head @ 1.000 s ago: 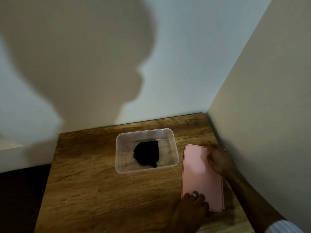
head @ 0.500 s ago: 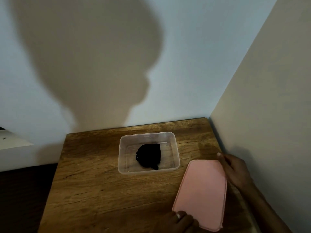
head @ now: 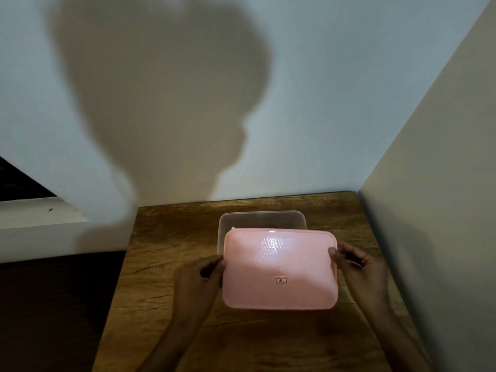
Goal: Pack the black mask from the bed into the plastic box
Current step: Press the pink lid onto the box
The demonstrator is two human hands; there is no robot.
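On the left, a dark floor and a white ledge [head: 40, 213], then the wooden bench [head: 166, 291] tucked into the corner of the walls. The left hand [head: 200, 277] grips the left short edge of the pink lid [head: 279, 269], fingers curled tight around it. The lid sits level in the air, held over the near part of the clear plastic box [head: 261, 218], whose far rim shows just beyond it. The black mask cannot be seen; the lid hides the inside of the box. A bright glare spots the lid's far half, a small rectangular mark sits nearer. The right hand [head: 359, 267] clamps the right short edge, thumb on top. A large shadow [head: 161, 103] fills the far wall.
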